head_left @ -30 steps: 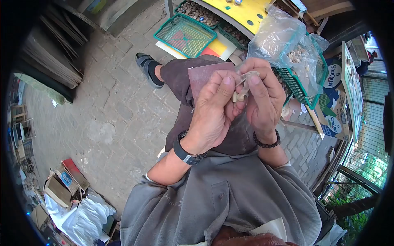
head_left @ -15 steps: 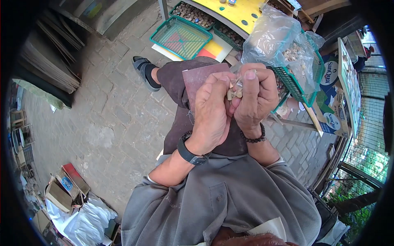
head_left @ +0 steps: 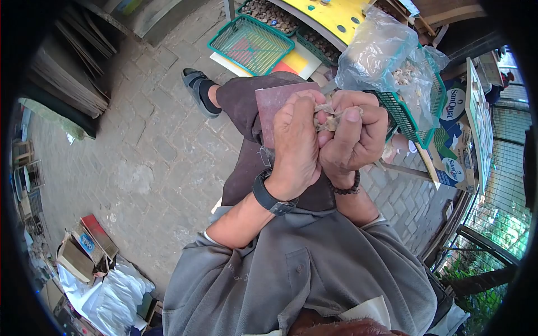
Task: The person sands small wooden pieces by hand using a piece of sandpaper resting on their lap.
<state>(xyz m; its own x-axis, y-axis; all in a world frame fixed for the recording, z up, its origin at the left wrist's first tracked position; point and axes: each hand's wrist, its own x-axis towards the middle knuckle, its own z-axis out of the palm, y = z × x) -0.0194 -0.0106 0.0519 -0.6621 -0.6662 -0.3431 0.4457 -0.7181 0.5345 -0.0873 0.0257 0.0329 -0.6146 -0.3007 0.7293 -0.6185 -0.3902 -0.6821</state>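
Observation:
In front of my lap, my left hand point(head_left: 297, 129) and my right hand point(head_left: 354, 137) are close together, fingers bent and thumbs up. Between them they pinch a bunch of small pale pieces point(head_left: 328, 120), which look shell-like. The fingers hide much of it. A dull red-brown sheet point(head_left: 269, 109), like sandpaper, sticks out behind my left hand above the knee. My left wrist has a black watch band point(head_left: 274, 196), my right a dark bead bracelet point(head_left: 347, 187).
A green basket with small pieces and clear plastic point(head_left: 375, 53) stands right of my hands. Ahead, a shallow green basket point(head_left: 251, 47) rests by a yellow table point(head_left: 330, 17). Cardboard with printed lettering point(head_left: 451, 120) leans at right. Boxes and white plastic point(head_left: 112, 291) lie lower left on paving.
Both hands have shifted slightly right and down in view. The fingertips have drawn a little apart, and the pale pieces now show as a loop between them.

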